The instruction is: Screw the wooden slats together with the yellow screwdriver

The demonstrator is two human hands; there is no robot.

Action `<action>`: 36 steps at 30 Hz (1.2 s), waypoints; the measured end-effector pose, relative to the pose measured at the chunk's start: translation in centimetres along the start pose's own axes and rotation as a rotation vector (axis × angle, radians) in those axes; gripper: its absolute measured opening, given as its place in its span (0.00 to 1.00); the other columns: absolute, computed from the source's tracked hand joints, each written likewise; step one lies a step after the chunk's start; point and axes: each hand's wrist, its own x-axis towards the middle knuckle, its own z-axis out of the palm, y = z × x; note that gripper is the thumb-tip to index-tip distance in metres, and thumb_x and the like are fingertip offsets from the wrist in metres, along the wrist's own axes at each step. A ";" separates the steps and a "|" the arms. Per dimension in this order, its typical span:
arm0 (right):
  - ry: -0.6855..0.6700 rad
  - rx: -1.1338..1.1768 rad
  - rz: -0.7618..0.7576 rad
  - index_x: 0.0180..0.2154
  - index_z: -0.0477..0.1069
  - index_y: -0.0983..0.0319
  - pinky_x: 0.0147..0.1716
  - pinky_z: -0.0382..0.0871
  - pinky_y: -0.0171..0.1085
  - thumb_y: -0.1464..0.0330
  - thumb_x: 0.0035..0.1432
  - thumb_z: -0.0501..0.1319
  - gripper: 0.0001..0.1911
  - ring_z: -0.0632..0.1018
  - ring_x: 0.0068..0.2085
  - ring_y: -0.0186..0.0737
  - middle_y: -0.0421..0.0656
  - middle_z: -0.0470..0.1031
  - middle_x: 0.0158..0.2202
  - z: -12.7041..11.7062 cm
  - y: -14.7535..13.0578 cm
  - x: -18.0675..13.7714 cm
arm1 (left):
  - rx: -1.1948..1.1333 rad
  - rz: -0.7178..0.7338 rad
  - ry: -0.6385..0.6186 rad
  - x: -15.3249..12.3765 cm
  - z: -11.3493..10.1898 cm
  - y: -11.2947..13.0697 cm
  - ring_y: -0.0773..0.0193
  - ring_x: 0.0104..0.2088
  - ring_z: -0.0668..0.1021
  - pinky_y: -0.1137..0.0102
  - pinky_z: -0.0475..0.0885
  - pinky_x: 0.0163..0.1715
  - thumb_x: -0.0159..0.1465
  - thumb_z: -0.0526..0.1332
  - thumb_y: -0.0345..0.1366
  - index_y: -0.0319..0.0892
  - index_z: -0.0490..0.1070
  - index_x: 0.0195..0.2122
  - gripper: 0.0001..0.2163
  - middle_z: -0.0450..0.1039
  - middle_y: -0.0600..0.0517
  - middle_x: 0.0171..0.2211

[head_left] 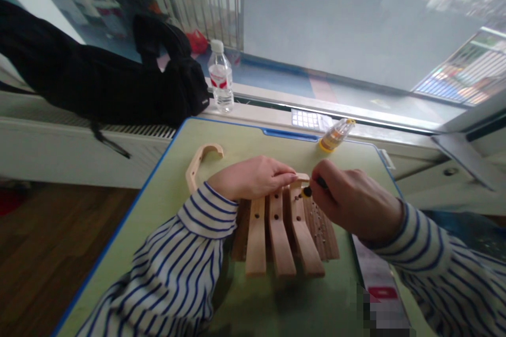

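1. Left hand (253,176) lies over the upper ends of the wooden slat assembly (279,237). Fingers are together and curled down, tips pressing on the small top block; it grips the wood.
2. Right hand (353,200) is closed in a loose fist round a small tool (312,187) with a black and yellow handle. The tool's tip is at the top of the rightmost slat, just beside the left fingertips. The tip itself is hidden.
3. The assembly lies flat on the green table (158,210), mid-table, between both striped sleeves. 3 pale slats fan out toward the camera, each with a hole or two. A darker perforated strip sits along the right side, partly under the right hand.
4. A curved wooden piece (201,160) lies loose on the table, up and left of the left hand, apart from the assembly.
5. A small amber bottle (336,136) lies tilted at the table's far edge, beyond the right hand.
6. A printed sheet (375,274) lies on the table under the right forearm; its text is blurred.
7. On the sill: a water bottle (220,76) stands upright, with a black bag (98,79) just left of it.
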 end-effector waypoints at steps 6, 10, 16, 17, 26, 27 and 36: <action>0.019 -0.122 0.126 0.33 0.59 0.61 0.20 0.45 0.35 0.63 0.58 0.43 0.11 0.64 0.18 0.31 0.40 0.67 0.19 -0.3 -0.7 -0.2 | 0.070 0.049 0.025 -0.1 0.2 0.3 0.65 0.35 0.74 0.74 0.64 0.36 0.64 0.46 0.44 0.46 0.71 0.45 0.18 0.75 0.53 0.37; -0.044 -0.178 0.125 0.34 0.59 0.62 0.19 0.43 0.35 0.63 0.58 0.43 0.12 0.63 0.17 0.31 0.40 0.68 0.19 -1.4 -0.7 0.3 | 0.130 0.130 0.200 -0.6 -0.2 1.5 0.63 0.43 0.72 0.71 0.63 0.42 0.62 0.51 0.43 0.42 0.69 0.48 0.17 0.72 0.49 0.44; -0.098 -0.134 0.065 0.38 0.57 0.63 0.20 0.43 0.35 0.63 0.58 0.41 0.14 0.62 0.18 0.31 0.40 0.68 0.20 -2.4 -0.9 0.3 | 0.104 0.266 0.234 -1.0 -0.3 3.0 0.66 0.34 0.72 0.72 0.65 0.36 0.58 0.57 0.40 0.40 0.75 0.37 0.12 0.72 0.49 0.34; -0.105 -0.113 0.056 0.39 0.57 0.64 0.20 0.43 0.35 0.63 0.59 0.41 0.14 0.62 0.18 0.31 0.39 0.68 0.20 -2.4 -1.0 0.2 | 0.093 0.274 0.219 -0.9 -0.2 3.1 0.67 0.32 0.72 0.73 0.65 0.34 0.57 0.58 0.41 0.40 0.75 0.36 0.12 0.71 0.49 0.33; -0.193 -0.023 -0.116 0.36 0.58 0.63 0.22 0.49 0.34 0.62 0.59 0.44 0.11 0.66 0.24 0.31 0.43 0.70 0.28 -3.4 -0.2 0.5 | 0.016 0.320 0.229 0.2 0.6 2.5 0.69 0.29 0.71 0.74 0.64 0.31 0.58 0.58 0.39 0.38 0.75 0.27 0.11 0.71 0.50 0.28; -0.202 -0.027 -0.143 0.35 0.58 0.63 0.23 0.49 0.33 0.63 0.59 0.45 0.11 0.67 0.26 0.32 0.44 0.71 0.30 -3.7 0.0 0.6 | 0.002 0.327 0.222 0.1 0.5 2.5 0.69 0.29 0.71 0.74 0.64 0.30 0.58 0.58 0.40 0.37 0.75 0.27 0.11 0.71 0.50 0.28; -0.124 -0.091 -0.253 0.33 0.60 0.63 0.20 0.46 0.34 0.62 0.58 0.45 0.12 0.61 0.21 0.29 0.41 0.68 0.25 -2.7 0.6 1.4 | -0.044 0.300 0.195 0.0 0.2 2.3 0.69 0.30 0.71 0.75 0.65 0.31 0.58 0.58 0.38 0.38 0.76 0.30 0.10 0.71 0.50 0.30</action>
